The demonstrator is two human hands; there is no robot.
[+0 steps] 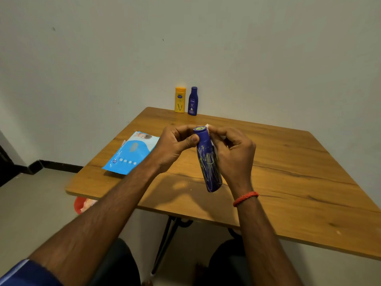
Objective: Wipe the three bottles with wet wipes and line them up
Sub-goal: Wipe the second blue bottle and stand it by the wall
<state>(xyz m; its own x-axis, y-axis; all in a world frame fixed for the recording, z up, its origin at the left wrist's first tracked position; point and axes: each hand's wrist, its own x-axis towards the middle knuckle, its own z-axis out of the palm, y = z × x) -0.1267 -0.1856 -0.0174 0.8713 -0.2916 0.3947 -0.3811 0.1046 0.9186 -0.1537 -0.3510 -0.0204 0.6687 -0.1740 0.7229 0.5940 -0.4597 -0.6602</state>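
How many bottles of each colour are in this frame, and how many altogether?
Yellow: 1, the yellow bottle at the table's far edge.
Blue: 2, the standing blue bottle beside it and the scribbled blue bottle gripped by the left hand, the right hand pinching a wet wipe against its neck.
Total: 3 bottles.

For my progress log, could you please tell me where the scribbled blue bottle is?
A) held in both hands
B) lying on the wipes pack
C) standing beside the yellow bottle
A: the left hand and right hand both hold the scribbled blue bottle above the table, away from the yellow bottle.
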